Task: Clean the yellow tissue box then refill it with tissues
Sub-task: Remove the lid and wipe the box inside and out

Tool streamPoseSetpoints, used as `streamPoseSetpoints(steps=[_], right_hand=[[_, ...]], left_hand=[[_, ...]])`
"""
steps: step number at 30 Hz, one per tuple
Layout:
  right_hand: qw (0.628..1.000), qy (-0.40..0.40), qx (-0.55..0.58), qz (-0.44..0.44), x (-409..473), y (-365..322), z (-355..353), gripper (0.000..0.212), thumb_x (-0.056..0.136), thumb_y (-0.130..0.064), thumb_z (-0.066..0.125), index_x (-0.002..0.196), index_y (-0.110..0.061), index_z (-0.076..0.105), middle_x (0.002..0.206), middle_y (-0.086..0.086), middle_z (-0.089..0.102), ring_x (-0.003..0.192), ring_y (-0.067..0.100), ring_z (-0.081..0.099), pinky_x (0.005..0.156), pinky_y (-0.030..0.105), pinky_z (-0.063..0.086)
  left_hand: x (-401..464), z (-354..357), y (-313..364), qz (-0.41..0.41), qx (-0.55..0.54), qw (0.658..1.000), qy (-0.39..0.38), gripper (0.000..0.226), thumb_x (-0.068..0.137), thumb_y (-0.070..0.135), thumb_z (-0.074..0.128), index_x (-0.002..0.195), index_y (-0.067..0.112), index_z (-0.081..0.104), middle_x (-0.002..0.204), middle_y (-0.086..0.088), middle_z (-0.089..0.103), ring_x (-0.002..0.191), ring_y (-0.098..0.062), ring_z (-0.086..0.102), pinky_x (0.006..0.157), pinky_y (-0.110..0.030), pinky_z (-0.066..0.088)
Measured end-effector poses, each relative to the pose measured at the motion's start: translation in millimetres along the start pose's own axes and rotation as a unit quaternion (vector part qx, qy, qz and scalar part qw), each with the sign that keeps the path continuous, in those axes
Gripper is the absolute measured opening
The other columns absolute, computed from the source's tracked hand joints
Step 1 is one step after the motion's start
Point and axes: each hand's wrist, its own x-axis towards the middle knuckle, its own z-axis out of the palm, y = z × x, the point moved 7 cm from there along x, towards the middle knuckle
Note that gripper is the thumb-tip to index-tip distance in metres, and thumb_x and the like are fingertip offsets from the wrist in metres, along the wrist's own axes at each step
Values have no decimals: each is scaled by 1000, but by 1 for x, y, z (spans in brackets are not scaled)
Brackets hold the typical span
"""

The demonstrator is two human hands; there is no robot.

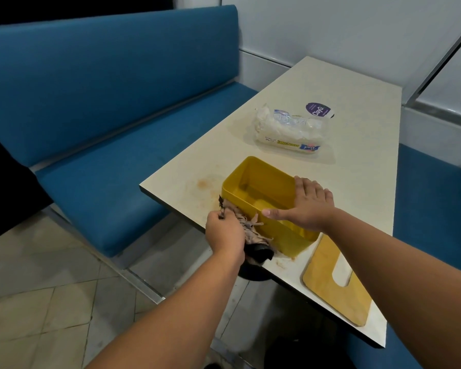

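"ClayG" on purple sticker (318,110); "TOWEL" (upside down) on tissue pack (290,129)

Obstacles we note on the table (357,182): yellow box (261,190), tissue pack (290,129) behind it, lid (328,291) at the near edge. Bare tabletop lies between box and pack.
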Motion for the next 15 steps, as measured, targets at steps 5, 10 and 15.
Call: streamPoseSetpoints(steps=[5, 10, 15], right_hand=[[1000, -1, 2, 0, 2, 1, 2, 136, 51, -96, 27, 153, -17, -16, 162, 10, -14, 148, 33, -13, 117, 52, -5], [1000, 6, 0, -2, 1, 0, 0, 137, 50, -96, 27, 154, -16, -14, 162, 11, -12, 148, 33, -11, 117, 53, -3], [1000, 3, 6, 1, 1, 1, 1, 138, 50, -96, 28, 153, -17, -14, 162, 10, -13, 148, 32, -12, 118, 53, -4]], left_hand=[[-12, 9, 2, 57, 31, 998, -22, 19, 102, 33, 41, 87, 23, 49, 91, -3, 62, 84, -23, 63, 76, -43, 57], [-27, 19, -10, 42, 95, 993, -48, 20, 102, 28, 39, 87, 21, 49, 89, -2, 61, 84, -23, 60, 78, -39, 52], [-46, 28, -20, 9, 89, 994, -60, 15, 102, 24, 38, 93, 19, 49, 88, 1, 57, 92, -24, 60, 80, -36, 48]])
